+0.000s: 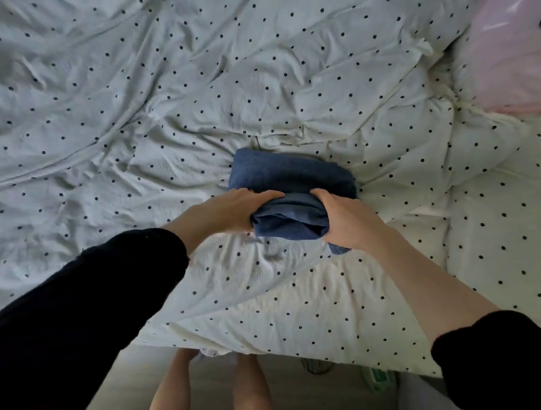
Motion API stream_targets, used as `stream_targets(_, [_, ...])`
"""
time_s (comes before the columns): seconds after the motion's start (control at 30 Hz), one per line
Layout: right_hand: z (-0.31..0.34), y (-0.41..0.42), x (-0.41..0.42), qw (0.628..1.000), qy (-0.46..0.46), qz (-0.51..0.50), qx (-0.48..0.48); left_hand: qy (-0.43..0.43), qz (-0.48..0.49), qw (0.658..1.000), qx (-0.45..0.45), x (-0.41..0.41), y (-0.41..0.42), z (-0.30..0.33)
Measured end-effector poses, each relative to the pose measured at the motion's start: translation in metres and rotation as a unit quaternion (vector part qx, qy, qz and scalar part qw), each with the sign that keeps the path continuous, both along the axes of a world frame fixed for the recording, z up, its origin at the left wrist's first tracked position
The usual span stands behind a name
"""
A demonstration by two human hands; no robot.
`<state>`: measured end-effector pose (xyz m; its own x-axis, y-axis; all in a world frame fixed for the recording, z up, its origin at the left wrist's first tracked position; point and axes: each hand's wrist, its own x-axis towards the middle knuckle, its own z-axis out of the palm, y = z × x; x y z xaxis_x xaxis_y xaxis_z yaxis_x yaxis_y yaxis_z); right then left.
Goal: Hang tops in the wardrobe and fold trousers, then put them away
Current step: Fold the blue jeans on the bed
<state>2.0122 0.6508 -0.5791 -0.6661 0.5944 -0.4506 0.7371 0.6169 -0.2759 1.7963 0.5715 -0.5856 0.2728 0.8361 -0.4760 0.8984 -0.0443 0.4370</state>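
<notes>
I read this as the last fold: left hand [234,210] and right hand [347,222] grip the near end of the folded blue trousers [291,187] on the bed [141,97], fingers curled round the cloth. Next, I judge, lift the bundle without it unrolling.

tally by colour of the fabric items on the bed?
Blue: 1, folded trousers, both hands gripping the near end (left hand, right hand)
White with dark dots: 1, duvet
Pink: 1, pillow
Total: 3
</notes>
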Motion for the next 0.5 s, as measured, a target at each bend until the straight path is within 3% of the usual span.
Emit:
stream_targets(0.13, [0.029, -0.006, -0.004, 0.998, -0.022, 0.006, 0.052, -0.030, 0.027, 0.999, -0.013, -0.005, 0.002, 0.031])
stream_targets(0.3, [0.082, -0.023, -0.022, 0.991, -0.009, 0.055, 0.121, -0.036, 0.067, 0.995, 0.058, -0.011, -0.033, 0.068])
stream_targets(0.5, [0.155, -0.053, -0.108, 0.941, 0.091, 0.167, 0.280, 0.071, 0.169, 0.972, 0.146, -0.076, -0.102, 0.125])
